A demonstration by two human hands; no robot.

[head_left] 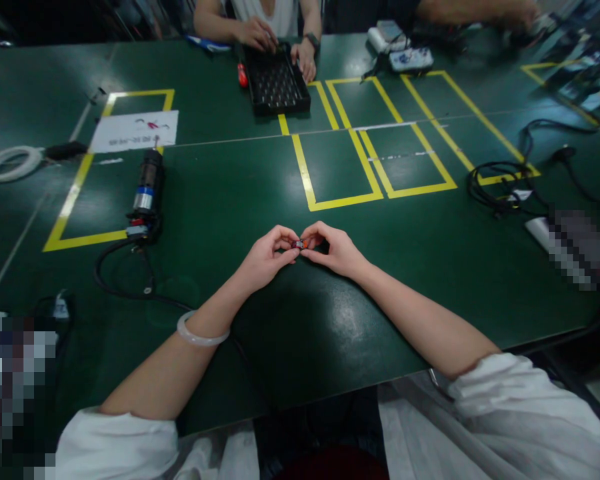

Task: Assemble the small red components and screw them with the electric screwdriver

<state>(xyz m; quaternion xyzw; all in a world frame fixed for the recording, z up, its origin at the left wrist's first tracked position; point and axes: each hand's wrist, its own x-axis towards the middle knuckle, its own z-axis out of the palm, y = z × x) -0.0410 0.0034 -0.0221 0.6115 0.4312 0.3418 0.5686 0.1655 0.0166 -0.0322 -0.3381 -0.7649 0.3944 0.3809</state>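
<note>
Both my hands meet over the green table (220, 220), pinching a tiny dark part with orange and silver bits (301, 245) between them. Fingers and thumb of my left hand (273, 257) close on its left side. From the right, my right hand (333, 250) grips the orange end with thumb and fingertips. The part is too small for me to name its kind, and the fingertips hide some of it. A pale bangle (203, 341) circles my left wrist.
Left of my hands stands a black cylindrical device (147, 190) with a cable, by a paper sheet (135, 131) and white tubing (11, 163). Opposite, a person handles a black tray (279, 80) near a red-handled tool (243, 75). Coiled black cables (497, 187) lie right. Yellow tape (347, 201) marks rectangles.
</note>
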